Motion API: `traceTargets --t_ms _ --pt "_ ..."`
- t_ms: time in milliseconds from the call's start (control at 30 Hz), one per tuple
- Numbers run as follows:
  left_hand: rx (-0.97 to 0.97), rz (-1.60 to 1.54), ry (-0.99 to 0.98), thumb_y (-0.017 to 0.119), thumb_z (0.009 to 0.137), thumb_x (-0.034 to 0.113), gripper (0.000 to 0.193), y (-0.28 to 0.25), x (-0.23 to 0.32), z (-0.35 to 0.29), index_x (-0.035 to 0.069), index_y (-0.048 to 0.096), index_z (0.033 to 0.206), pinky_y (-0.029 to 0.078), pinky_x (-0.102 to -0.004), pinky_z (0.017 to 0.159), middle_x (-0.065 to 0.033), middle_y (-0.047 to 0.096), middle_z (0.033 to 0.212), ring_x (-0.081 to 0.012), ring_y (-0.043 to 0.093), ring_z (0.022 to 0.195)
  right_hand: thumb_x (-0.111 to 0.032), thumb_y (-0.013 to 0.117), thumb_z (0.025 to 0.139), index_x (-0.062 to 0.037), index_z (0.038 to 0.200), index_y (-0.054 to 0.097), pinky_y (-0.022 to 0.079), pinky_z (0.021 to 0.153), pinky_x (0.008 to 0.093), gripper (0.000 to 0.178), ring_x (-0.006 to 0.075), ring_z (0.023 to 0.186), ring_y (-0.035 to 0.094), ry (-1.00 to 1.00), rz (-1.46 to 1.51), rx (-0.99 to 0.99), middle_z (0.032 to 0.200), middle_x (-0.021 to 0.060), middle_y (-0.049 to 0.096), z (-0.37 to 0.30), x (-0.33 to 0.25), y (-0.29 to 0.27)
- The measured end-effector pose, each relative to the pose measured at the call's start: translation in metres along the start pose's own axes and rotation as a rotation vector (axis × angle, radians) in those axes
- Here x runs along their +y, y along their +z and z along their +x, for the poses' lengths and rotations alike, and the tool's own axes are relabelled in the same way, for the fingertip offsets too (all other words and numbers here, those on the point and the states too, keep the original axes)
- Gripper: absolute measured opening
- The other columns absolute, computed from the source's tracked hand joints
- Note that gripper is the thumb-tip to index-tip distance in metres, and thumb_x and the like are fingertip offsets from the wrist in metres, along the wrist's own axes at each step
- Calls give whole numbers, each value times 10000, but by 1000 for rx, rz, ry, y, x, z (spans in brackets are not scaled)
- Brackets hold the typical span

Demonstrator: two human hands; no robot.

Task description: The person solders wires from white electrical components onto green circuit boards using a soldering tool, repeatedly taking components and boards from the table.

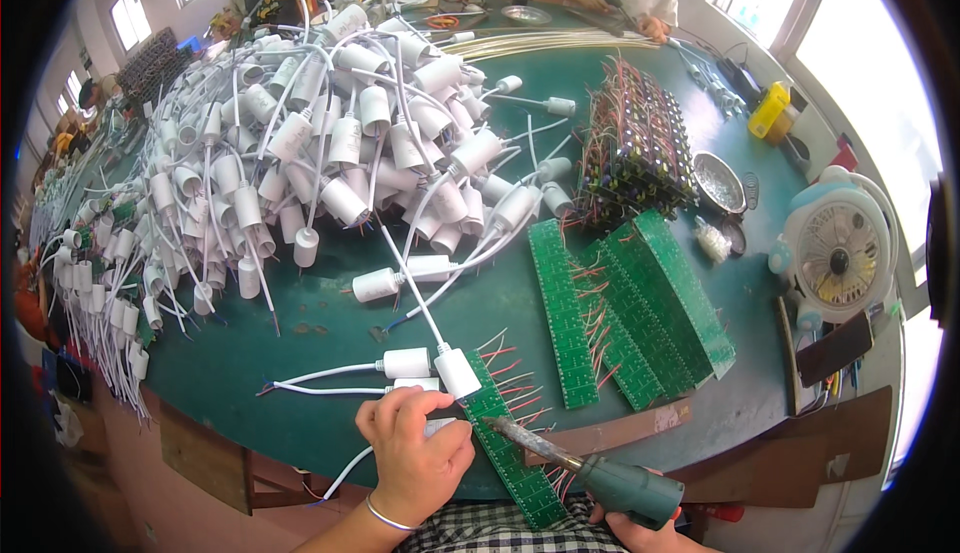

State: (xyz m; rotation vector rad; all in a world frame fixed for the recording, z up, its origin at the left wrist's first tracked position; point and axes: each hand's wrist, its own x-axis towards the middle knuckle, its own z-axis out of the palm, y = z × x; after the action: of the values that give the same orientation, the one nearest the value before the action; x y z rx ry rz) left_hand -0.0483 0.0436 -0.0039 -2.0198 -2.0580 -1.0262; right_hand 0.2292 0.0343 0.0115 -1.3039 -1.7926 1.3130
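Observation:
My left hand (412, 445), a band round its wrist, is closed around a white cylinder with a cable (440, 427), partly hidden by the fingers. In my right hand (640, 531) is a soldering iron (632, 491) with a dark green handle. Its tip points left over a narrow green circuit board strip (518, 468), close to the left fingers. Red and white wires stick out along the strip's right edge. Another white cylinder (458, 374) rests at the strip's far end, its cable running up toward the heap. More corded cylinders (405, 363) lie just left of it.
A big heap of white corded cylinders (345, 143) covers the table's left. Wider green board panels (640, 323) and stacked wired boards (640, 143) lie right of centre. A fan (838, 248), metal dish (718, 181) and yellow bottle (769, 110) stand rightward. Two people work across the table.

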Motion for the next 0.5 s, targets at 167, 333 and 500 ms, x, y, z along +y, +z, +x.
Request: traceTargets --t_ms 167,333,500 --pt "-9 -13 -1 717 547 67 201 0 -2 -1 175 621 686 287 -433 867 -6 540 1023 -278 480 1023 -124 681 816 -26 1075 633 491 736 363 281 248 873 629 -168 -82 17 1003 126 644 6 1 2" --pt "-22 -9 7 721 546 75 204 -1 -2 0 177 628 696 284 -435 870 -4 536 1034 -283 474 1033 -100 716 771 -18 1081 629 491 779 374 332 278 921 626 -89 -14 12 1009 145 640 1 2 3" --pt "-27 0 4 721 547 77 204 -1 -2 -1 176 629 700 283 -436 869 -4 534 1039 -285 473 1036 -104 723 770 -4 1078 622 496 776 375 339 260 895 632 -123 4 56 979 136 645 12 -12 6"
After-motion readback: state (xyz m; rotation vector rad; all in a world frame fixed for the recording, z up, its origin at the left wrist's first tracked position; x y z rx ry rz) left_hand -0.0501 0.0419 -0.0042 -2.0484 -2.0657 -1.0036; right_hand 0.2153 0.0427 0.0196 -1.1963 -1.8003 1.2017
